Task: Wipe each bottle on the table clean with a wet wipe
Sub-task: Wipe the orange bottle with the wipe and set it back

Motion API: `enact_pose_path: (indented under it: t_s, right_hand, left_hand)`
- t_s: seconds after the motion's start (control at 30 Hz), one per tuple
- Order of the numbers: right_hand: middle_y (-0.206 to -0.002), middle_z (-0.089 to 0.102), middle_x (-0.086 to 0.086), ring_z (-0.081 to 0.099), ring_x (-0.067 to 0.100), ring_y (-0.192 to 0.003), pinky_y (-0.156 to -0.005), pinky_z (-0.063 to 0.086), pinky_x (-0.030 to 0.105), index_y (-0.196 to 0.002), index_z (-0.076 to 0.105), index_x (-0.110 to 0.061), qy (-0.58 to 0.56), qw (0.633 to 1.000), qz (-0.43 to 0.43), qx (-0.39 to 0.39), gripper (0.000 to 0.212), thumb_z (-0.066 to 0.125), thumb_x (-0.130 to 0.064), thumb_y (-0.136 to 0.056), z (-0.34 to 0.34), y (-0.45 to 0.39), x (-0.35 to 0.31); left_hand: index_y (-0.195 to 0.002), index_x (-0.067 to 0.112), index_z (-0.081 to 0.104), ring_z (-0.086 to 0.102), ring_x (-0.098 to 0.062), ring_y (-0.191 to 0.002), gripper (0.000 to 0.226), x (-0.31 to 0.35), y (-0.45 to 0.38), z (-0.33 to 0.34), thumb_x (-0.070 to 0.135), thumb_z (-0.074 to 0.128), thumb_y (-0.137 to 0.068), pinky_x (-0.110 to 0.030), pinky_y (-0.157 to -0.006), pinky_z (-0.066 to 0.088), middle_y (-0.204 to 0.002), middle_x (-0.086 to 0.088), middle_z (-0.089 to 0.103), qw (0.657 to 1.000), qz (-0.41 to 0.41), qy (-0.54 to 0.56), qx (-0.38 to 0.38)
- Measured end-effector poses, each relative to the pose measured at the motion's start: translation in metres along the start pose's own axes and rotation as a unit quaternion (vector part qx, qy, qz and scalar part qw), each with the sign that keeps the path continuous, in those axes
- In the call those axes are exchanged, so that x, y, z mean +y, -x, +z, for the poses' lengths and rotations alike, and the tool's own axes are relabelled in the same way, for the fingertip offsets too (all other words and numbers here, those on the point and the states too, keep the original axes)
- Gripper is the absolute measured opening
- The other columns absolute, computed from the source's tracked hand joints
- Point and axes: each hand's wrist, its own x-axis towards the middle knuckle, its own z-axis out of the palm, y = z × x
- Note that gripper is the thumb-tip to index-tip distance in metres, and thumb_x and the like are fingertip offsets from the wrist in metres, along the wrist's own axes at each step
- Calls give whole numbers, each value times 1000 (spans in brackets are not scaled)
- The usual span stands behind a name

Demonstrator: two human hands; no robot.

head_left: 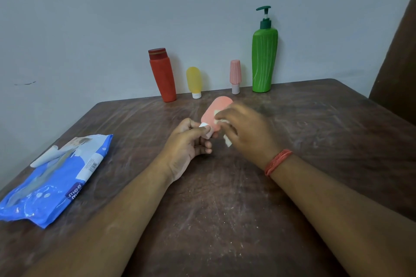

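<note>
My left hand [191, 139] pinches pink bottle [216, 110] at white cap [206, 129]; right hand [245, 126] grips wet wipe [227, 140] against body. Judging light, soft, squeezable, slick when wet — hold cap end.

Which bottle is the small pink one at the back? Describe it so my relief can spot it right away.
Look along the far edge of the table, where four bottles stand in a row against the wall. The pink bottle is third from the left, between the yellow bottle and the tall green pump bottle. It is the slimmest, with a ribbed pink body standing on a pale cap.
</note>
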Motion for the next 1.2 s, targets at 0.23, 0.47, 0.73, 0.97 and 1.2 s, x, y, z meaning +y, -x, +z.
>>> enact_pose_path:
  t_s: [0.23,0.47,0.73,0.97,1.2]
  right_hand:
    - [-97,65,4,61,19,-87,-75,46,27,-100,71,-11,-31,999,0,-23,11,67,-10,-90,1,5,3]
    - [-96,64,7,61,22,-85,-75,49,33,-98,72,-7,-39,994,72,66,12,67,-4,-88,-2,-1,10]
    - [-95,64,3,58,15,-83,-73,41,17,-96,70,-9,-58,990,92,92,9,65,-6,-90,4,-3,13]
    - [-93,64,-9,60,-2,-81,-71,46,11,-97,69,-20,-149,975,161,42,15,69,-9,-87,11,3,18]
    - [-95,64,-8,60,5,-83,-77,54,28,-97,69,-17,-131,962,199,133,13,66,-8,-89,8,-5,27]
  left_hand:
    - [-88,12,49,62,-16,-67,17,-2,0,0,7,62,-96,-32,-65,56,-91,-16,71,1000,1,9,11]
    - [-90,13,47,64,-18,-69,17,-2,1,0,5,60,-97,-33,-68,57,-96,-20,73,1000,0,0,-18]
    - [-91,10,46,65,-19,-70,17,-3,0,1,1,58,-98,-34,-69,57,-92,-17,73,1000,11,-20,-10]
    - [-94,10,48,66,-19,-73,16,-8,-3,1,3,62,-97,-35,-71,57,-94,-20,70,999,25,-36,26]
    - [-98,10,48,69,-18,-74,19,-10,-4,-2,11,68,-96,-32,-73,58,-87,-4,74,990,24,-137,-6]
